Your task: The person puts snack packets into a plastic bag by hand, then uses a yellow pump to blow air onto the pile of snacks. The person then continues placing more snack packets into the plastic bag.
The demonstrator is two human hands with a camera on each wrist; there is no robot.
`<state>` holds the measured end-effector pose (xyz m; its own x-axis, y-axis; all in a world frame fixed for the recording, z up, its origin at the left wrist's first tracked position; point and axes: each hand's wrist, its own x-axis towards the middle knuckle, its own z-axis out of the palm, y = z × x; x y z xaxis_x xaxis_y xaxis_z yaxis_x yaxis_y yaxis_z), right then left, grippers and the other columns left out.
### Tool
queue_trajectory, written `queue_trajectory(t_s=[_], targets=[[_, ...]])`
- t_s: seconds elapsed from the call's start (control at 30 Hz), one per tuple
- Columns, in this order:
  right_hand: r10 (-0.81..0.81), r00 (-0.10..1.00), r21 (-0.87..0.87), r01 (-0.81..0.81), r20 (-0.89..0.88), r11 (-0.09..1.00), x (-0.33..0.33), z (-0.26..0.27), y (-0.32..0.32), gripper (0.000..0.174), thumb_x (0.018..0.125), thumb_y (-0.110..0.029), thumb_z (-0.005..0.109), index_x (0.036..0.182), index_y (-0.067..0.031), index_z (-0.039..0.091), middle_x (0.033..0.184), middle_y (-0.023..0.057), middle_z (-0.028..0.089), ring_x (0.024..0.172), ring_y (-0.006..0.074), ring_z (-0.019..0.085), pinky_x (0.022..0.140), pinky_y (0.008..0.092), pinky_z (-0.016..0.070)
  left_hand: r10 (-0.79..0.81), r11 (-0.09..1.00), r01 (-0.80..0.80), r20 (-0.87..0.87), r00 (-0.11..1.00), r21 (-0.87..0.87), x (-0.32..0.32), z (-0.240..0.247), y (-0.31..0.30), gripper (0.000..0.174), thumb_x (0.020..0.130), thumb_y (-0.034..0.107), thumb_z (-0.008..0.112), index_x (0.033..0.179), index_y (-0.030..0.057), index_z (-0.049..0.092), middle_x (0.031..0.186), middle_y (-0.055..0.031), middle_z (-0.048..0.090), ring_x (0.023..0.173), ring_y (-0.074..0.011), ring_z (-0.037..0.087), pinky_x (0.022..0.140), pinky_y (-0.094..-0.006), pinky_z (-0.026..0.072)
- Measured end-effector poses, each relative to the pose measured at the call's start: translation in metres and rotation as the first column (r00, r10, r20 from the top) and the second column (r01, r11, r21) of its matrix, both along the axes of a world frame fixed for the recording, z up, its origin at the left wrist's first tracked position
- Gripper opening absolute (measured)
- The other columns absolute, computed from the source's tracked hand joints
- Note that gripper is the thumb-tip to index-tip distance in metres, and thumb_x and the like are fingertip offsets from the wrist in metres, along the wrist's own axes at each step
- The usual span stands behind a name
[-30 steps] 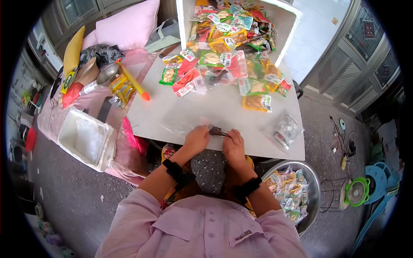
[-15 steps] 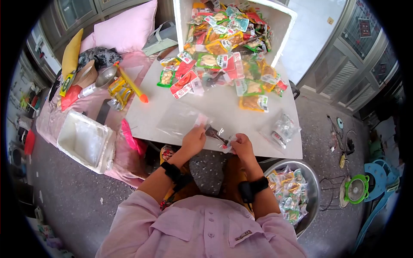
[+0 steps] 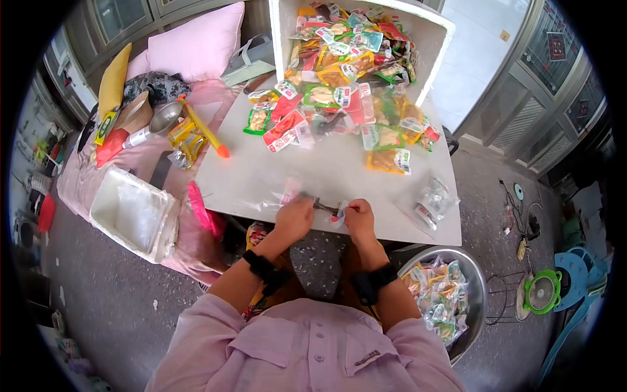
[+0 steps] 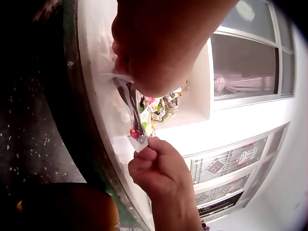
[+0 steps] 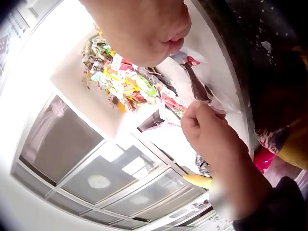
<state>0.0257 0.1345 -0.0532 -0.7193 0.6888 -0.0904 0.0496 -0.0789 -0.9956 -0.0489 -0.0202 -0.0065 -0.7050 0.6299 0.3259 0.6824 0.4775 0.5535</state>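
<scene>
Near table edge, left hand and right hand clamped on dark packet, colourful packets well apart.

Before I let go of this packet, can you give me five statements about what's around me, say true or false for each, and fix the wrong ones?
1. The left hand and right hand hold a packet between them. True.
2. The metal basin stands on the table. False: it is off the table, to the person's right.
3. Packets lie in the white box and in front of its opening. True.
4. The pink pillow is on the person's right. False: it is on the left.
5. A clear bag lies to the right hand's right. True.
</scene>
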Motion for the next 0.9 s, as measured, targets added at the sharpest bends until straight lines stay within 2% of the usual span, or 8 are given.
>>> queue_trajectory(t_s=[0.1, 0.3, 0.43, 0.53, 0.63, 0.73, 0.83, 0.9], targets=[[-0.011, 0.995, -0.275, -0.018, -0.103, 0.961, 0.008, 0.01, 0.0, 0.01, 0.071, 0.001, 0.051, 0.077, -0.0038, 0.045, 0.057, 0.0029, 0.045, 0.042, 0.0103, 0.042, 0.038, 0.0228, 0.0323, 0.027, 0.999, -0.027, -0.009, 1.0, 0.017, 0.002, -0.002, -0.004, 0.005, 0.071, 0.011, 0.046, 0.073, 0.0058, 0.047, 0.072, -0.0135, 0.051, 0.071, -0.0334, 0.051, 0.058, -0.0437, 0.0402], [-0.015, 0.992, -0.251, -0.018, -0.127, 0.968, -0.003, 0.003, -0.023, 0.012, 0.071, 0.002, 0.051, 0.079, -0.0053, 0.045, 0.059, 0.0033, 0.047, 0.043, 0.0105, 0.043, 0.037, 0.0227, 0.0323, -0.133, 0.988, 0.136, -0.039, 0.99, 0.067, 0.006, -0.004, 0.003, 0.005, 0.072, 0.01, 0.046, 0.074, 0.0059, 0.048, 0.07, -0.0128, 0.05, 0.07, -0.033, 0.051, 0.059, -0.0415, 0.0408], [0.053, 0.993, -0.207, -0.074, -0.102, 0.975, -0.013, 0.008, -0.031, 0.01, 0.073, 0.001, 0.045, 0.082, -0.0039, 0.046, 0.065, 0.0047, 0.049, 0.05, 0.0112, 0.048, 0.044, 0.0234, 0.0397, -0.229, 0.973, 0.229, 0.012, 0.973, 0.029, 0.015, -0.004, 0.009, 0.008, 0.072, 0.008, 0.049, 0.08, 0.0046, 0.051, 0.075, -0.0132, 0.053, 0.073, -0.0323, 0.052, 0.061, -0.0382, 0.0426], [0.127, 0.974, -0.291, -0.178, -0.186, 0.94, -0.02, 0.012, -0.037, 0.015, 0.073, 0.002, 0.042, 0.087, -0.0031, 0.047, 0.068, 0.0045, 0.049, 0.057, 0.0119, 0.05, 0.049, 0.023, 0.0417, -0.188, 0.981, 0.187, 0.018, 0.982, 0.055, 0.009, -0.006, 0.01, 0.01, 0.072, 0.009, 0.051, 0.082, 0.005, 0.051, 0.076, -0.0131, 0.053, 0.072, -0.0315, 0.052, 0.06, -0.0379, 0.0427], [0.1, 0.968, -0.413, -0.191, -0.231, 0.891, -0.013, 0.023, -0.038, 0.018, 0.074, 0.001, 0.044, 0.091, -0.0023, 0.048, 0.072, 0.0044, 0.051, 0.063, 0.013, 0.051, 0.056, 0.0225, 0.0429, -0.185, 0.971, 0.176, 0.047, 0.982, 0.161, 0.003, 0.0, 0.01, 0.012, 0.072, 0.014, 0.049, 0.08, 0.0057, 0.052, 0.078, -0.0126, 0.053, 0.071, -0.0314, 0.052, 0.061, -0.0402, 0.041], [0.105, 0.986, -0.144, -0.123, -0.126, 0.982, -0.004, 0.017, -0.026, 0.018, 0.074, 0.001, 0.047, 0.092, -0.001, 0.048, 0.076, 0.0052, 0.053, 0.067, 0.0137, 0.052, 0.061, 0.0222, 0.0431, -0.122, 0.988, 0.106, 0.143, 0.982, 0.112, -0.023, 0.008, 0.013, 0.017, 0.07, 0.016, 0.052, 0.083, 0.0055, 0.052, 0.08, -0.0123, 0.053, 0.075, -0.0301, 0.052, 0.063, -0.0398, 0.0414], [0.062, 0.991, 0.206, -0.037, -0.119, 0.978, -0.002, -0.007, -0.008, 0.017, 0.075, 0.0, 0.05, 0.092, -0.0001, 0.048, 0.08, 0.0063, 0.055, 0.07, 0.0127, 0.052, 0.064, 0.0212, 0.0424, -0.02, 1.0, 0.021, -0.131, 0.991, 0.007, -0.069, 0.01, 0.024, 0.024, 0.067, 0.014, 0.058, 0.089, 0.0044, 0.053, 0.085, -0.0132, 0.053, 0.078, -0.0285, 0.053, 0.068, -0.0358, 0.0433], [0.054, 0.987, 0.168, -0.028, -0.152, 0.985, -0.001, -0.013, -0.004, 0.016, 0.075, 0.0, 0.049, 0.092, 0.0, 0.048, 0.079, 0.0056, 0.054, 0.072, 0.0114, 0.052, 0.064, 0.0208, 0.042, 0.011, 1.0, -0.01, -0.234, 0.972, 0.005, -0.101, 0.004, 0.04, 0.032, 0.066, 0.015, 0.058, 0.096, 0.0043, 0.051, 0.091, -0.0136, 0.052, 0.086, -0.029, 0.051, 0.074, -0.0369, 0.0416]])
